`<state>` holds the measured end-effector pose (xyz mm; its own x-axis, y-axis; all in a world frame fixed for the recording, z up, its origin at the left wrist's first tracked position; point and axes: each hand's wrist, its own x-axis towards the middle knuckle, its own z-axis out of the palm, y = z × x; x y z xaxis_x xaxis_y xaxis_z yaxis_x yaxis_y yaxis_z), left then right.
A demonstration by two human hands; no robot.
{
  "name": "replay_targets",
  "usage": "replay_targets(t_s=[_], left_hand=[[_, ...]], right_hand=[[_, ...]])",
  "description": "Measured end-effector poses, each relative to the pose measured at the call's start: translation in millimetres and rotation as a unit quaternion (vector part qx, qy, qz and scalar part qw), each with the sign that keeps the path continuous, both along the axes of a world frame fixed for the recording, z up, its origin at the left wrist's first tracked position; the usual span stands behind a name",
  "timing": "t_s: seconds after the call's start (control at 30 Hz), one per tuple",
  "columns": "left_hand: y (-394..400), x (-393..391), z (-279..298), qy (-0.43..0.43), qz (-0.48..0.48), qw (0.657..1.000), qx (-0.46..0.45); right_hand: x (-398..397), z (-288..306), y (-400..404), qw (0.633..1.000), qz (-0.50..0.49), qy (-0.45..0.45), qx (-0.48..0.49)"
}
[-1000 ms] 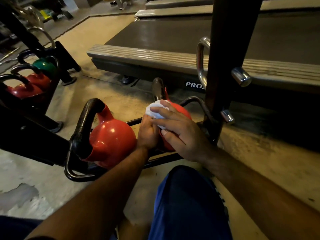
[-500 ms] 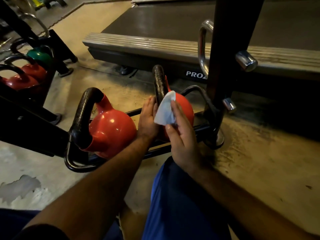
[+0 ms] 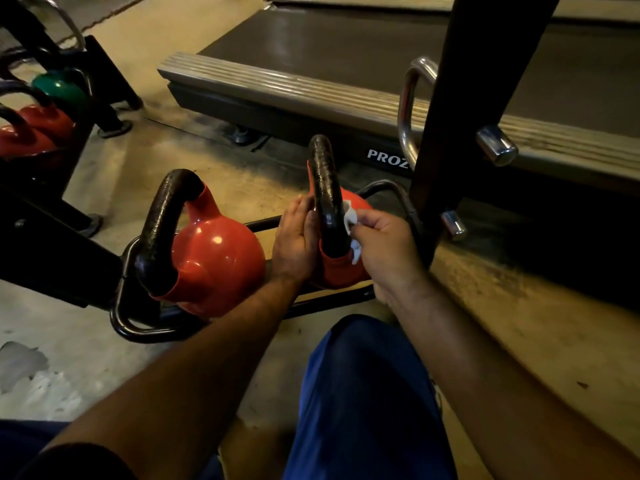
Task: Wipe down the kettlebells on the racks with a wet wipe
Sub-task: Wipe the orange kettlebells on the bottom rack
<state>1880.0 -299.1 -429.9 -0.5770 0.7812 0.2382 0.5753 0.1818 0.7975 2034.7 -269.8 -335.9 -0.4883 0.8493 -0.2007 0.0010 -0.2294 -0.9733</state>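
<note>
Two red kettlebells with black handles sit on a low black rack. The left kettlebell stands untouched. My left hand lies flat against the left side of the right kettlebell, fingers straight. My right hand grips a crumpled white wet wipe and presses it against the right side of that kettlebell's black handle. Most of the wipe is hidden in my fist.
A dark rack upright with chrome pegs stands just right of my right hand. A treadmill deck lies behind. More red kettlebells and a green one sit on another rack at left. My blue-clad knee is below.
My right hand has moved the wipe from the kettlebell's body up and around to the right side of its handle, bunching it in the fist. My left hand stays on the left side.
</note>
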Motion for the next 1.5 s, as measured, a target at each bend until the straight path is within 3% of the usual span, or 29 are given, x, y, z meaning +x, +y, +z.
replay_targets(t_s=[0.27, 0.43, 0.67, 0.9, 1.0, 1.07, 1.17, 1.33, 1.43, 1.5], left_hand=[[-1, 2, 1, -0.018, 0.010, 1.000, -0.006], [-6, 9, 9, 0.001, 0.020, 1.000, -0.018], [-8, 11, 12, 0.012, 0.026, 0.999, -0.016], [-7, 10, 10, 0.022, 0.030, 0.999, -0.010], [-7, 9, 5, 0.027, 0.026, 0.999, -0.007], [-7, 9, 4, 0.028, 0.028, 0.999, 0.000], [-4, 7, 4, 0.013, 0.028, 0.999, 0.011], [-6, 7, 2, 0.000, 0.021, 1.000, 0.018], [-7, 10, 0, 0.008, 0.023, 1.000, 0.014], [-5, 8, 2, 0.002, 0.030, 0.999, 0.009]], right_hand=[[-23, 12, 32, 0.988, -0.012, 0.040, -0.147], [-6, 0, 11, 0.998, 0.022, -0.048, -0.022], [9, 28, 18, 0.972, 0.204, -0.037, -0.107], [-8, 52, 41, 0.960, 0.200, 0.022, -0.195], [0, 52, 41, 0.950, 0.266, -0.032, -0.160], [0, 62, 51, 0.932, 0.300, -0.068, -0.189], [-13, 73, 66, 0.927, 0.263, -0.021, -0.267], [-15, 54, 55, 0.927, 0.260, 0.033, -0.269], [-8, 65, 70, 0.902, 0.330, -0.017, -0.279], [-12, 75, 82, 0.900, 0.326, -0.019, -0.290]])
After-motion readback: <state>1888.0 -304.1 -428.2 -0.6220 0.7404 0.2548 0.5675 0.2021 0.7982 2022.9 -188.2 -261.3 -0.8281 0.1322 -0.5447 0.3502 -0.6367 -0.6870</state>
